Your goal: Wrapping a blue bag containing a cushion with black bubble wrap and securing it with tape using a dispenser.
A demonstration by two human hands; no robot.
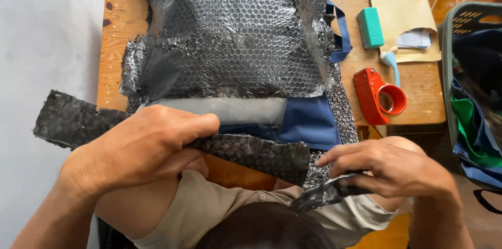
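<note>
At the left edge, past the wooden table (117,45), one end of a black bubble-wrap strip (68,118) sticks out over pale floor. This strip runs long, left to right with a slight downward slant, its far end near the middle of the view just short of the right hand. The left hand (138,147) wraps over its middle, fingers curled on top and thumb beneath, closed around it. Above the strip lies a big parcel (230,34) sheathed in black bubble wrap, roughly rectangular, filling the table's middle; a band of clear tape (219,109) crosses its near edge lengthwise. Under the wrap a navy bag (308,121) shows at the lower right corner, with a blue handle (340,32) looping out on the right side. The right hand (389,168), near the table's front edge, pinches a crumpled flap of wrap (324,194) between thumb and bent fingers; the flap points down and left toward the person's lap. Right of the parcel sit a red tape dispenser (379,97), upright on its side, and a small teal block (370,27) standing slantwise. Beside that, a tan envelope (402,13) lies flat with pale slips (415,38) poking from its lower edge. At the far right stands a grey-green basket (449,60) holding blue and green cloth (473,128).
</note>
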